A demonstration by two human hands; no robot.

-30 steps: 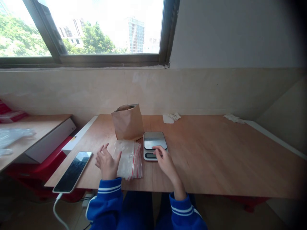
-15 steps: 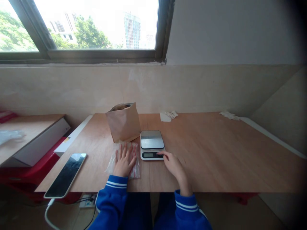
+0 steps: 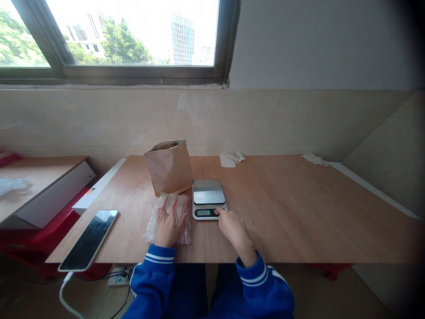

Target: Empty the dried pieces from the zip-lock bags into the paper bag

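My left hand (image 3: 168, 224) is over clear plastic zip bags (image 3: 185, 221) with red seal lines, its fingers apart and slightly bent. It holds nothing that I can see. A digital kitchen scale (image 3: 210, 206) lies to its right, with a steel plate and a dark display strip. My right hand (image 3: 233, 229) touches the right end of that strip with a fingertip, the other fingers curled in. Nothing rests on the plate. Behind the bags stands an open brown paper bag (image 3: 170, 167); its contents are hidden.
A phone (image 3: 89, 240) with a white cable lies at the left of the wooden table (image 3: 299, 212). Crumpled paper (image 3: 232, 159) and another white scrap (image 3: 315, 159) are near the wall. A second table (image 3: 43, 181) stands at the left.
My left hand's fingers have lifted and bent above the plastic bags, where they lay flat before. My right hand has shifted slightly left, still at the scale's panel.
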